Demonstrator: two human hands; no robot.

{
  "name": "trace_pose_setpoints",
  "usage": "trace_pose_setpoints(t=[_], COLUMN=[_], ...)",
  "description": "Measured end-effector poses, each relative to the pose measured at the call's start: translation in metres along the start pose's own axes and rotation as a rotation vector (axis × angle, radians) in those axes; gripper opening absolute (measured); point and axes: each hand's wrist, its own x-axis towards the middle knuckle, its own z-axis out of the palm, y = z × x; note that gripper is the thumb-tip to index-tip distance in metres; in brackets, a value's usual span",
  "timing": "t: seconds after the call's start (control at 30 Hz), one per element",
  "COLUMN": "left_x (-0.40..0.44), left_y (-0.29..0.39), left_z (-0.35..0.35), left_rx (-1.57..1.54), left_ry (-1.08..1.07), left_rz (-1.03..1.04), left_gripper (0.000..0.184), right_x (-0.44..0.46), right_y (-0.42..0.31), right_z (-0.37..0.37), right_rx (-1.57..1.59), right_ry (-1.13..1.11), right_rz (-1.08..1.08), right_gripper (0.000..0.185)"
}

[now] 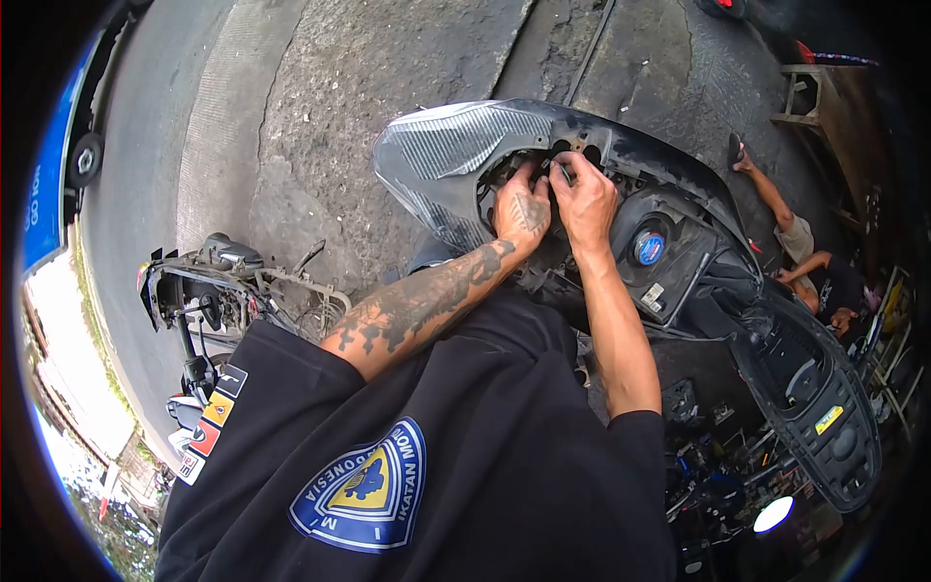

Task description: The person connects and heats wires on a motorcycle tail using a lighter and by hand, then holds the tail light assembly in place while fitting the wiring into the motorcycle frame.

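My left hand, on the tattooed arm, reaches into the opening in a scooter's rear body, its fingers curled and partly hidden. Close beside it, my right hand bends over the same opening with thumb and forefinger pinched together. What either hand grips is too small and dark to make out. Around the opening runs the scooter's tail panel, grey with a carbon-like pattern. Right of my hands is a blue-topped fuel cap. The scooter's seat is tipped up on its hinge, showing its underside.
A partly stripped motorcycle stands at the left. At the right, another person sits low near a wooden bench. Dark parts and tools lie at the lower right. A blue vehicle is on the road at far left.
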Motion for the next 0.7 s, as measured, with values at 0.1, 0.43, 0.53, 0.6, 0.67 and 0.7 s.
trace_pose_setpoints(t=[0.1,0.43,0.53,0.6,0.67,0.7], left_x=[0.0000,0.0009,0.0009,0.0012,0.0012,0.0013], left_y=[-0.0008,-0.0045,-0.0048,-0.0056,-0.0067,-0.0081], left_z=[-0.0004,0.0021,0.0017,0.0018,0.0024,0.0035], left_rx=[-0.008,0.029,0.038,0.045,0.026,0.025], left_ry=[-0.020,-0.030,-0.046,-0.047,-0.045,-0.044], left_rz=[0.012,0.022,-0.003,-0.002,0.026,0.026], left_gripper=[0.039,0.041,0.042,0.042,0.042,0.042], right_x=[-0.0003,-0.0001,0.0000,0.0002,0.0003,0.0005], right_y=[-0.0001,-0.0004,0.0000,-0.0006,-0.0015,-0.0013], right_z=[-0.0009,-0.0013,-0.0006,-0.0006,-0.0009,-0.0008], right_rx=[0.008,-0.015,-0.011,-0.010,-0.020,-0.020], right_ry=[-0.012,-0.047,-0.044,-0.046,-0.048,-0.049], right_rz=[0.012,-0.012,-0.025,-0.030,-0.043,-0.044], right_gripper=[0.015,0.014,0.013,0.013,0.013,0.013])
